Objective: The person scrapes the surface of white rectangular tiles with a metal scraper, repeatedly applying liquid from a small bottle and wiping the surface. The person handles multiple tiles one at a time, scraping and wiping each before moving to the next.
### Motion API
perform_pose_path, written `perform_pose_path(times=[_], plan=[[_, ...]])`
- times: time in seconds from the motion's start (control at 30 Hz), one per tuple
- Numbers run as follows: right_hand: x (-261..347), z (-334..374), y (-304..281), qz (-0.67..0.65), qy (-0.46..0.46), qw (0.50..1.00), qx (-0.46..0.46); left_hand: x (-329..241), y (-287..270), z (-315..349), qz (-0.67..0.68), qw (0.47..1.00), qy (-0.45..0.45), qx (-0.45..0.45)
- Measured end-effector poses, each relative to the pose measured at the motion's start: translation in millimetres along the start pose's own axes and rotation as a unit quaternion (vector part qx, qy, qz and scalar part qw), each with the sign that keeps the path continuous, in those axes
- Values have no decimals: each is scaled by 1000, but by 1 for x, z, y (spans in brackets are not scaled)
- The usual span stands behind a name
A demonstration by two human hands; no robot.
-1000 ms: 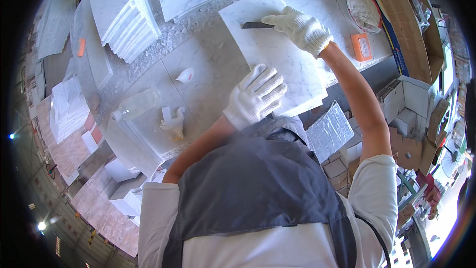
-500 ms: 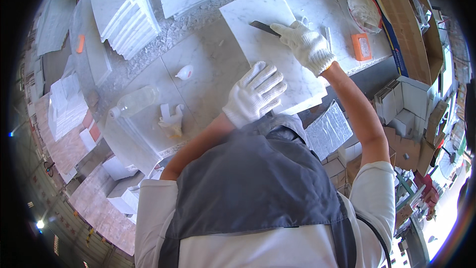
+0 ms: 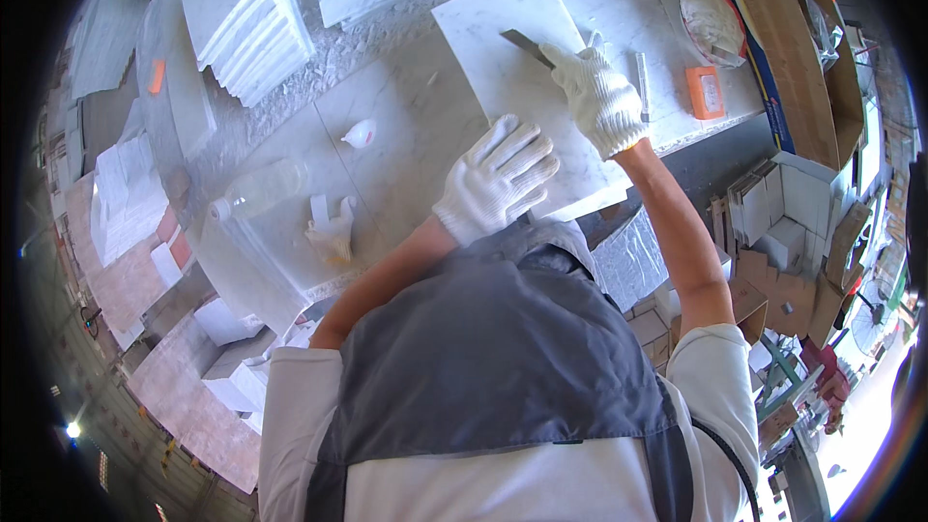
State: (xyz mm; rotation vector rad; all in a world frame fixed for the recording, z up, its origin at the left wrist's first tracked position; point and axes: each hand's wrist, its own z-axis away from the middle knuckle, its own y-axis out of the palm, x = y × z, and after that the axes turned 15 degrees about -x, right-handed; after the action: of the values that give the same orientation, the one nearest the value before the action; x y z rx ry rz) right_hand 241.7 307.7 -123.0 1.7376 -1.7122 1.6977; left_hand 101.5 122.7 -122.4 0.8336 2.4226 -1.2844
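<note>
A white marble tile with grey veining lies on top of another tile on the bench. My left hand, in a white knit glove, rests over the tile's near-left edge with its fingers stretched out and holding nothing. In the same kind of glove, my right hand is closed round a scraper. Its dark, flat blade points to the far left over the tile, and its handle is hidden in my fist. Just right of that hand lies a narrow metallic strip.
An orange box and a red-rimmed bowl of white material sit to the right, beside an open cardboard carton. On the left are a clear bottle, a small white squeeze bottle, a crumpled glove and stacked marble tiles.
My right hand has drawn slightly toward me and to the right with the scraper, whose blade now slants more steeply. My left hand has hardly moved.
</note>
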Motion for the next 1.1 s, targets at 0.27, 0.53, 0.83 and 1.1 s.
perform_pose_path(times=[0.27, 0.53, 0.83, 1.1], plan=[[-23, -26, 2, 127, -125, 981, 71, -1, 2, -1, -4, 1000, 6, -7], [-10, -44, -6, 148, -99, 972, 155, 0, 1, -1, -10, 1000, 8, 2], [-3, -37, -2, 205, -78, 940, 260, 2, 4, 1, -4, 1000, 4, -5], [-10, -41, 5, 105, -36, 965, 236, 0, 3, -1, 2, 1000, -15, -4]])
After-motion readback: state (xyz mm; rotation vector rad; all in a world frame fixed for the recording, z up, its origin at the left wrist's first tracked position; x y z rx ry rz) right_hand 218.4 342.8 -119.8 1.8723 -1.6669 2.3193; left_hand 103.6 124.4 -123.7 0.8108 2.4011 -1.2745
